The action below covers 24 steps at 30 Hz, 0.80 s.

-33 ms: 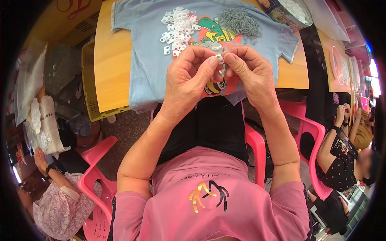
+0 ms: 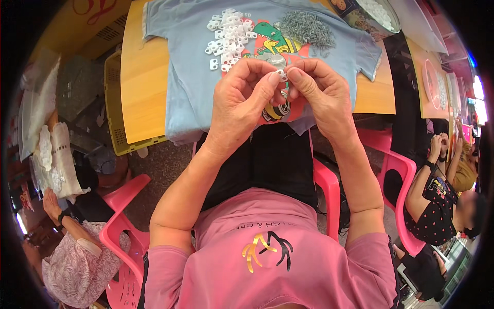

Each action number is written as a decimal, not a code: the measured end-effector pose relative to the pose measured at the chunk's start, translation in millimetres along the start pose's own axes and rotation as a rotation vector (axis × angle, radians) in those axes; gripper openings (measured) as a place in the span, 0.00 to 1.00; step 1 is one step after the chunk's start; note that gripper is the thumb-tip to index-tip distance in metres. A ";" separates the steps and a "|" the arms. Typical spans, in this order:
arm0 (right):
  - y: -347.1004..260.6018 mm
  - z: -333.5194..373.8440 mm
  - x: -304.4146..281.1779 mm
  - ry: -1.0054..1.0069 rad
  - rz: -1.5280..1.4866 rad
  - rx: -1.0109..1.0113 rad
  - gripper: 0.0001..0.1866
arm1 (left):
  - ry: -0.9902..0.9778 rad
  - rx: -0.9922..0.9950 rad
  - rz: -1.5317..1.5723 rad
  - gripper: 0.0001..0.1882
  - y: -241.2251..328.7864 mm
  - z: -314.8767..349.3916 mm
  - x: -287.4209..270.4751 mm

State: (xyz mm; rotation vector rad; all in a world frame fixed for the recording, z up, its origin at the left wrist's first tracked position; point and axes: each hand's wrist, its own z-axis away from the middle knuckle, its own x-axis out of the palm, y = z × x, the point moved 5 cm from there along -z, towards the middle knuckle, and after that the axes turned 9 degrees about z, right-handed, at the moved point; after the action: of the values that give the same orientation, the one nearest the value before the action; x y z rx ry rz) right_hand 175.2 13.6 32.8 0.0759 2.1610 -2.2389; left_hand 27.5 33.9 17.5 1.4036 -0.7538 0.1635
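Observation:
My left hand [image 2: 242,98] and my right hand [image 2: 321,95] meet fingertip to fingertip above the table's near edge. Together they pinch a small white plastic piece [image 2: 282,75]. Under them a light blue T-shirt [image 2: 185,77] with a dinosaur print lies spread on the wooden table [image 2: 141,87]. On the shirt sit a heap of white plastic pieces [image 2: 229,36] and, to its right, a heap of small grey metal parts [image 2: 307,28]. My fingers hide most of the pinched piece.
A round dish of white pieces [image 2: 378,15] stands at the table's far right. A yellow crate [image 2: 114,103] sits left of the table. Pink plastic chairs [image 2: 121,226] flank me. One person sits at lower left [image 2: 77,262], another at right [image 2: 437,201].

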 end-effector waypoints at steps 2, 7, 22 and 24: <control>-1.0 0.1 -0.8 0.004 0.032 -0.018 0.10 | 0.007 0.003 -0.017 0.08 -0.4 0.2 -0.3; -2.2 0.1 -0.5 0.013 0.062 -0.016 0.09 | 0.003 0.008 -0.022 0.08 -0.8 0.2 -1.2; -2.2 0.8 6.5 0.093 0.132 -0.108 0.07 | 0.063 0.059 -0.034 0.06 -1.3 0.2 -0.6; -3.6 -1.0 8.6 0.087 0.132 -0.099 0.06 | 0.065 0.065 -0.030 0.06 -1.2 0.6 -1.1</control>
State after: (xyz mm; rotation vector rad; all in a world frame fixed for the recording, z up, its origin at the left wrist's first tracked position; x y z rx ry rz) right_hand 166.3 14.9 35.9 0.3088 2.2335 -2.0922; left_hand 27.1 33.4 15.9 1.4634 -0.6781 0.2107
